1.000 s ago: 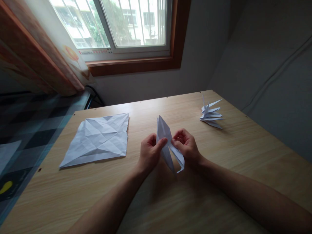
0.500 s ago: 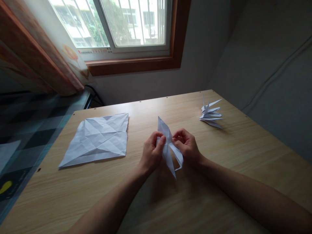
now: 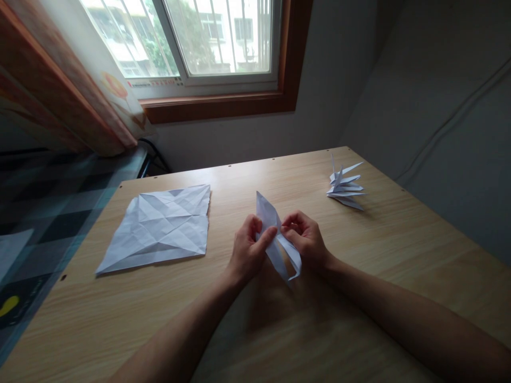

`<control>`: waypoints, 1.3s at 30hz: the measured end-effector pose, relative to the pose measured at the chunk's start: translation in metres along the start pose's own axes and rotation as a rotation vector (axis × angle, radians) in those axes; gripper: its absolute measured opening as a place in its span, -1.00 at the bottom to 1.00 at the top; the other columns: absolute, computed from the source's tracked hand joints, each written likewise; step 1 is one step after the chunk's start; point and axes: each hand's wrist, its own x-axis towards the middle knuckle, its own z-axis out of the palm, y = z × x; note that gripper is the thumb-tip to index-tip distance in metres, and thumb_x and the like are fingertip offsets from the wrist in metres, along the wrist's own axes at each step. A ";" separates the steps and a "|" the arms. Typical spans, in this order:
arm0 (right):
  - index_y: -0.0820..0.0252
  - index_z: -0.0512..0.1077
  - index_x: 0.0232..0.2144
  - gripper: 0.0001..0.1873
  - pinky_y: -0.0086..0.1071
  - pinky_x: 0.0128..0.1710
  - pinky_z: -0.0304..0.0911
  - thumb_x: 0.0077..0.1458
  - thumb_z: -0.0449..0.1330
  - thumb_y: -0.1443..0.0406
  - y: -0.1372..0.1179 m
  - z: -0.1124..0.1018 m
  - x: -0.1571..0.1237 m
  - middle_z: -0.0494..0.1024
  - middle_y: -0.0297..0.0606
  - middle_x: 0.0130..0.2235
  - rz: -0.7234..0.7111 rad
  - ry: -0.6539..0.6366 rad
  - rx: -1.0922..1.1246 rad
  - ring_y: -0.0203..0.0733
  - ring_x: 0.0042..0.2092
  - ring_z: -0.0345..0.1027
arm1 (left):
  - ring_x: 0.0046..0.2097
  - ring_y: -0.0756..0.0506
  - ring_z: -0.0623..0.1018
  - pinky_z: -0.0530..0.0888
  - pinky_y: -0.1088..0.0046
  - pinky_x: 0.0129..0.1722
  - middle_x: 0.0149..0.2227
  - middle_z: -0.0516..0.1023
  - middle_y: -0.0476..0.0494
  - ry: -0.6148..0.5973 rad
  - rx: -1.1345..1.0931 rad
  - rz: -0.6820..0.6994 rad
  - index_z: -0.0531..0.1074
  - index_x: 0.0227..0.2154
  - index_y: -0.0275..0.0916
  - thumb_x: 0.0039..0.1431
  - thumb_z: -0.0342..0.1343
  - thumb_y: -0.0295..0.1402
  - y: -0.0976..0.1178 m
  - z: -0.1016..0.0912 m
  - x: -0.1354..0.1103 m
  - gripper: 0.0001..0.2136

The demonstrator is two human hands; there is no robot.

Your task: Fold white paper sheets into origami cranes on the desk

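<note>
The largest thing on my feed is the pale wood-grain surface, broad enough for each bit of paper to sit well apart from the others. Beyond its far edge is the barred window with a reddish-brown wooden frame; I judge that facing it puts useful daylight on the creases. The dark checked cloth lies off to the left, beside the surface.

Next down is the creased white paper sheet, spread flat on the left of the surface. Set there, as I read it, it leaves the middle to the hands.

Over that middle, the bare left hand and bare right hand face each other. Between them is the white folded paper piece with pointed ends, apparently raised off the surface, given the shadow beneath. I see the left grip clamped on its left side, thumb across the front, probably steadying the layers. The right grip is pinched together on its right edge, near the waist; such a small hold, I think, avoids flattening the narrow flaps, which hang below with a gap between them.

Smallest is the cluster of spiky white folded paper shapes, near the far right corner, where I suppose its thin points escape a passing arm.
</note>
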 end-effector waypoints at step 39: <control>0.14 0.28 -0.48 -0.81 -0.45 -0.53 0.05 -0.08 0.27 0.29 0.005 0.002 -0.005 0.28 -0.47 -0.55 -0.047 -0.013 -0.467 -0.34 -0.51 0.13 | -0.37 0.03 0.47 0.40 0.54 -0.37 -0.38 0.45 0.01 0.451 -0.431 -0.048 0.29 -0.42 -0.23 -0.15 0.30 -0.39 -0.010 -0.002 0.014 -0.72</control>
